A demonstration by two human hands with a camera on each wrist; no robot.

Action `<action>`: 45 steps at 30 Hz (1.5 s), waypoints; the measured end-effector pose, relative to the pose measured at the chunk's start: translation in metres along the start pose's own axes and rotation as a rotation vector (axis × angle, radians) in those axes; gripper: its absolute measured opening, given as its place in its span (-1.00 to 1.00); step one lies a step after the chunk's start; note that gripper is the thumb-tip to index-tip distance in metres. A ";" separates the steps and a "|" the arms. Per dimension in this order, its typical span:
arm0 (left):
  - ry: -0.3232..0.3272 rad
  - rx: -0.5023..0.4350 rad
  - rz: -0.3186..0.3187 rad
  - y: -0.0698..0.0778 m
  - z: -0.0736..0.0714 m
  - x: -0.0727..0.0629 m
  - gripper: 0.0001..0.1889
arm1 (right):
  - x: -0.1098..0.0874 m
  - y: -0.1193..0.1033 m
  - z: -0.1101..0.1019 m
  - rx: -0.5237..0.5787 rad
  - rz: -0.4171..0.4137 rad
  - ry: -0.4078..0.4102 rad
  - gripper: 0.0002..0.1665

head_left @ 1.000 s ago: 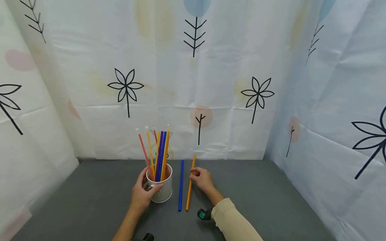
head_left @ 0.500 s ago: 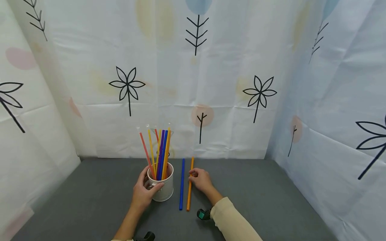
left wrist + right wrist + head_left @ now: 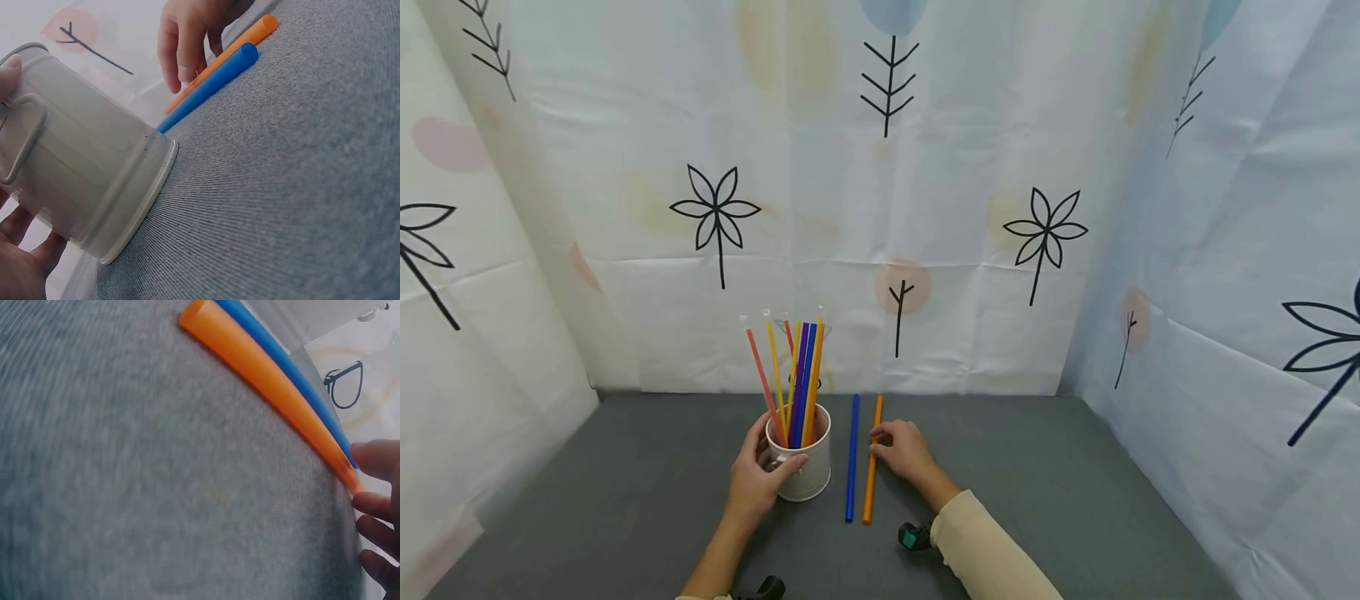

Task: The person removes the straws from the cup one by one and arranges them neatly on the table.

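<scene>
My left hand (image 3: 754,479) grips a white metal mug (image 3: 805,475) around its side, thumb toward the front. Several straws (image 3: 797,383) in red, yellow, purple, blue and orange stand in it, leaning a little. On the grey surface to the mug's right lie a blue straw (image 3: 852,458) and an orange straw (image 3: 870,487), side by side with a narrow gap. My right hand (image 3: 904,450) pinches the orange straw around its upper half. In the right wrist view, the thumb (image 3: 375,457) and fingers (image 3: 375,506) are on either side of the orange straw (image 3: 269,387).
White curtains (image 3: 820,167) printed with leaves and flowers rise behind and on both sides of the grey cloth surface (image 3: 1037,500). A black wrist device (image 3: 916,536) hangs under the right sleeve (image 3: 988,542). The mug's handle (image 3: 34,125) faces the left palm.
The orange straw has turned slightly and slid a little toward me, now lying nearly parallel to the blue straw. The right hand stays on it. The left hand keeps holding the mug.
</scene>
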State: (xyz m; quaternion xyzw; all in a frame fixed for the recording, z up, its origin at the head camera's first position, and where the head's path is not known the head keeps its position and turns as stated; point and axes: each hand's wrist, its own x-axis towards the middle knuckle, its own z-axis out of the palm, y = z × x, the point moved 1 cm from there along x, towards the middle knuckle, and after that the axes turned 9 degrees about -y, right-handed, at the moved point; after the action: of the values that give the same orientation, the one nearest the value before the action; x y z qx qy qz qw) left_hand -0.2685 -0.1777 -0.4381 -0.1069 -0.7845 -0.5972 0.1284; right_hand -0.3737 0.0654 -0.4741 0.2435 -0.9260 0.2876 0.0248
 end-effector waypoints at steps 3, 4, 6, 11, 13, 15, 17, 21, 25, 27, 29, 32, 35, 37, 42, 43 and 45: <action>-0.005 -0.011 -0.006 -0.014 0.000 0.004 -0.12 | -0.002 0.000 -0.003 -0.073 -0.029 -0.031 -0.70; -0.007 -0.012 -0.008 -0.018 0.000 0.005 -0.11 | -0.002 0.000 -0.004 -0.089 -0.037 -0.040 -0.68; -0.005 -0.017 -0.013 -0.028 0.000 0.008 -0.10 | -0.003 0.000 -0.005 -0.103 -0.046 -0.064 -0.65; 0.002 -0.006 0.009 -0.035 0.000 0.009 -0.10 | -0.004 -0.001 -0.006 -0.098 -0.069 -0.101 -0.59; 0.006 -0.005 0.013 -0.035 0.000 0.009 -0.10 | -0.003 -0.002 -0.005 -0.093 -0.079 -0.106 -0.58; 0.008 -0.003 0.013 -0.035 0.000 0.009 -0.10 | -0.003 -0.002 -0.004 -0.089 -0.087 -0.109 -0.56; 0.010 -0.002 0.014 -0.035 0.001 0.009 -0.09 | -0.002 -0.002 -0.004 -0.089 -0.085 -0.114 -0.55; 0.007 -0.005 0.017 -0.035 0.001 0.009 -0.09 | 0.001 -0.003 -0.003 -0.086 -0.068 -0.122 -0.54; 0.003 -0.021 0.023 -0.034 0.000 0.009 -0.10 | 0.003 -0.003 -0.002 -0.080 -0.051 -0.125 -0.54; 0.003 -0.027 0.024 -0.034 0.000 0.008 -0.10 | 0.004 -0.003 -0.002 -0.078 -0.048 -0.125 -0.55; 0.004 -0.032 0.022 -0.034 -0.001 0.008 -0.10 | 0.004 -0.004 -0.002 -0.077 -0.046 -0.127 -0.56; 0.004 -0.028 0.018 -0.034 0.000 0.008 -0.10 | 0.004 -0.005 -0.002 -0.066 -0.042 -0.131 -0.56; 0.005 -0.028 -0.003 -0.035 0.000 0.010 -0.10 | 0.003 -0.006 -0.003 -0.057 -0.040 -0.130 -0.56; 0.005 -0.025 -0.005 -0.030 0.000 0.008 -0.10 | 0.004 -0.006 -0.003 -0.049 -0.035 -0.125 -0.57; 0.000 -0.018 -0.002 -0.020 0.001 0.005 -0.11 | 0.006 -0.005 -0.004 0.008 -0.013 -0.106 -0.56; 0.000 -0.021 -0.005 -0.018 0.001 0.005 -0.11 | 0.006 -0.005 -0.004 0.025 -0.010 -0.101 -0.56; 0.001 -0.027 -0.012 -0.022 0.000 0.006 -0.11 | 0.007 -0.007 -0.007 0.068 -0.001 -0.090 -0.56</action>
State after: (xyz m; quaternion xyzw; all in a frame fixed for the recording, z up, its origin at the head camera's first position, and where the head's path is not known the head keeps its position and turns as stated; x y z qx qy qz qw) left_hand -0.2816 -0.1831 -0.4564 -0.1036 -0.7770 -0.6084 0.1239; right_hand -0.3774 0.0607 -0.4632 0.2573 -0.9157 0.3075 -0.0248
